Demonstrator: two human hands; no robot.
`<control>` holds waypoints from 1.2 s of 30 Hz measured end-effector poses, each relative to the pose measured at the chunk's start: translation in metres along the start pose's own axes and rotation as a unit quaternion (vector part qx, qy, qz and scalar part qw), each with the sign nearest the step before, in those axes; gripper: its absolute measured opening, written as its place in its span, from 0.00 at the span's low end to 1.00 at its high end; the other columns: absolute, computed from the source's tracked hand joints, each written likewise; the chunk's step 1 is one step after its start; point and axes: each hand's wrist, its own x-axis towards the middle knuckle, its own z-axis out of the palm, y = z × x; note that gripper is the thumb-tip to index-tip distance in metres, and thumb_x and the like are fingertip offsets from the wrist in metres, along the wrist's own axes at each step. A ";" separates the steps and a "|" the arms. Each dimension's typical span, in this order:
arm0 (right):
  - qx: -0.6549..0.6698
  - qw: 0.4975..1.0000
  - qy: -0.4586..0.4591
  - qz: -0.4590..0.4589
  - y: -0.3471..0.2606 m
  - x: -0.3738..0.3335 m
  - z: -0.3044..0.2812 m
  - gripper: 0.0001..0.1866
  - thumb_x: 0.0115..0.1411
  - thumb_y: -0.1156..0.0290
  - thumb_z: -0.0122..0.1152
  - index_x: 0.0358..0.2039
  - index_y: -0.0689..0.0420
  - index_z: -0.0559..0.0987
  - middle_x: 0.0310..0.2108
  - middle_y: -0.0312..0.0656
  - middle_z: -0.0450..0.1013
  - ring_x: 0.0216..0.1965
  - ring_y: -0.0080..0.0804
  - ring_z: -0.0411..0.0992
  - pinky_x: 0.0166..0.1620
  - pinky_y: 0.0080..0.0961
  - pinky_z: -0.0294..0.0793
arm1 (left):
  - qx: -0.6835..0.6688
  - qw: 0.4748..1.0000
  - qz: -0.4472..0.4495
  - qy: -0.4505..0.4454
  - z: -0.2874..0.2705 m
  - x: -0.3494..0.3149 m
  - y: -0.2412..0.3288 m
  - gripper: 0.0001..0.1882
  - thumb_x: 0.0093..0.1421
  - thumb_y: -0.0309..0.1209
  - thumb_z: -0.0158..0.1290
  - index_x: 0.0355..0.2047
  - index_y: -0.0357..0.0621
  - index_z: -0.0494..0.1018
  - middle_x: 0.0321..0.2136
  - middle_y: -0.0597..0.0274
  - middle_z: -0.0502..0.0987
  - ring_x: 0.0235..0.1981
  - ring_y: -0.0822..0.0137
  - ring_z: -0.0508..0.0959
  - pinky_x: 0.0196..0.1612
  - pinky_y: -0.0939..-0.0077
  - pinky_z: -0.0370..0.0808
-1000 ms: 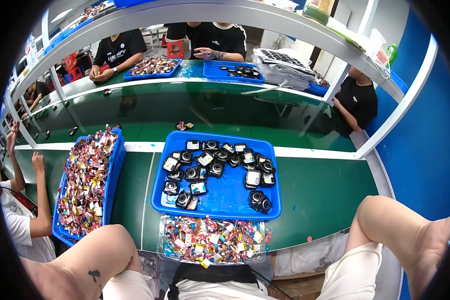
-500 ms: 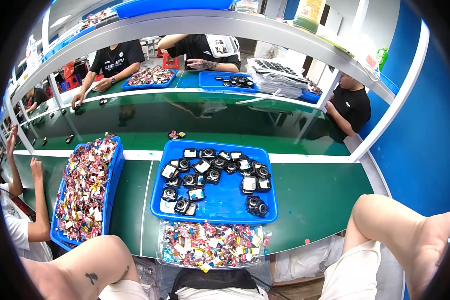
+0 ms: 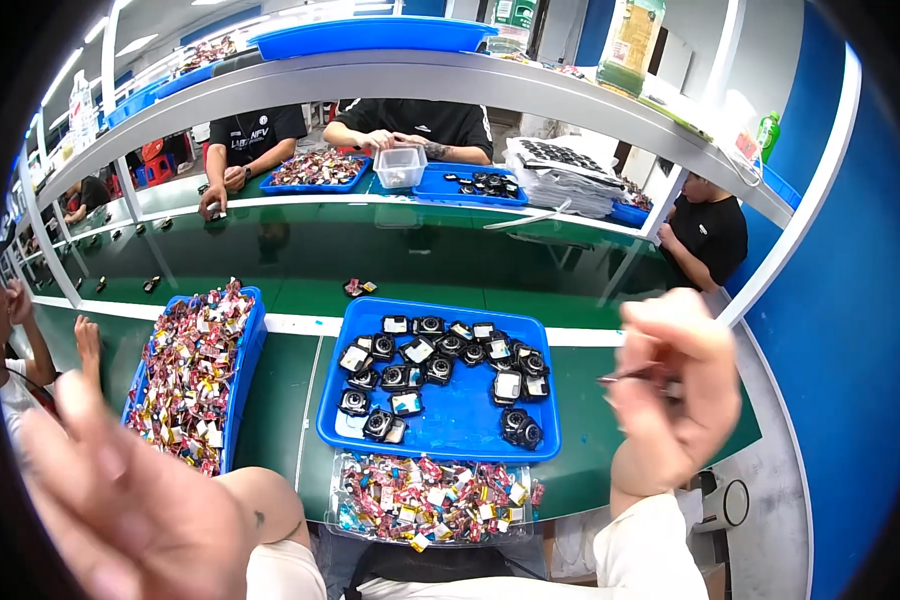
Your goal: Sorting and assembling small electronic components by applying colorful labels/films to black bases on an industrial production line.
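Note:
My left hand [image 3: 135,510] is raised close at the lower left, blurred, its fingers stretched out and apart with nothing seen in them. On the right, my right hand [image 3: 680,390] is lifted beside the tray with fingers curled together; a thin dark tip pokes out of them, too small to name. Between the hands stands a blue tray [image 3: 450,420] of several small black camera-like units [image 3: 438,370], some with white backs. Just in front of it, a clear shallow tray [image 3: 345,520] holds a heap of small red, yellow and white electronic parts [image 3: 440,495].
Left of the tray, a long blue bin [image 3: 245,400] is heaped with similar parts. A white shelf frame [image 3: 400,85] spans above the green bench [image 3: 595,400]. Across the belt, people work beside blue trays; a clear plastic box [image 3: 400,167] stands there. Another person's hand [image 3: 87,340] is at left.
Both my hands have come up into view from the lower sides. The view has shifted slightly. Across the belt, a person has set the clear plastic box down.

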 end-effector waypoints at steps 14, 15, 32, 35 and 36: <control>0.284 0.918 -0.161 0.225 0.100 -0.012 0.050 0.10 0.52 0.80 0.64 0.37 0.64 0.78 0.33 0.39 0.74 0.33 0.21 0.74 0.33 0.15 0.76 | -0.016 0.821 -0.521 -0.232 0.040 -0.079 -0.128 0.16 0.47 0.20 0.63 0.39 0.35 0.77 0.33 0.61 0.78 0.33 0.75 0.74 0.39 0.80 0.70; 0.298 0.916 -0.159 0.215 0.103 -0.012 0.050 0.11 0.53 0.80 0.64 0.38 0.65 0.78 0.34 0.40 0.74 0.33 0.21 0.74 0.33 0.15 0.76 | -0.020 0.819 -0.524 -0.232 0.042 -0.083 -0.132 0.16 0.47 0.20 0.63 0.39 0.35 0.77 0.33 0.61 0.78 0.33 0.75 0.74 0.39 0.80 0.70; 0.269 0.939 -0.116 0.180 0.121 -0.009 0.059 0.09 0.55 0.82 0.59 0.37 0.64 0.80 0.34 0.40 0.75 0.33 0.21 0.74 0.36 0.15 0.75 | -0.033 0.814 -0.562 -0.142 0.042 -0.093 -0.144 0.06 0.55 0.26 0.58 0.32 0.36 0.76 0.25 0.65 0.77 0.26 0.78 0.74 0.32 0.84 0.70; 0.355 0.890 -0.159 0.240 0.126 -0.007 0.054 0.09 0.57 0.79 0.59 0.38 0.64 0.80 0.33 0.39 0.75 0.32 0.21 0.73 0.36 0.17 0.74 | -0.012 0.838 -0.513 -0.186 0.038 -0.090 -0.143 0.05 0.55 0.26 0.58 0.30 0.36 0.76 0.24 0.65 0.77 0.25 0.79 0.73 0.30 0.85 0.69; 0.367 0.877 -0.167 0.263 0.125 -0.006 0.055 0.09 0.58 0.76 0.59 0.39 0.64 0.79 0.32 0.39 0.75 0.32 0.20 0.73 0.37 0.18 0.73 | -0.011 0.838 -0.513 -0.188 0.038 -0.089 -0.142 0.05 0.55 0.26 0.58 0.30 0.36 0.76 0.24 0.65 0.77 0.25 0.79 0.73 0.30 0.85 0.69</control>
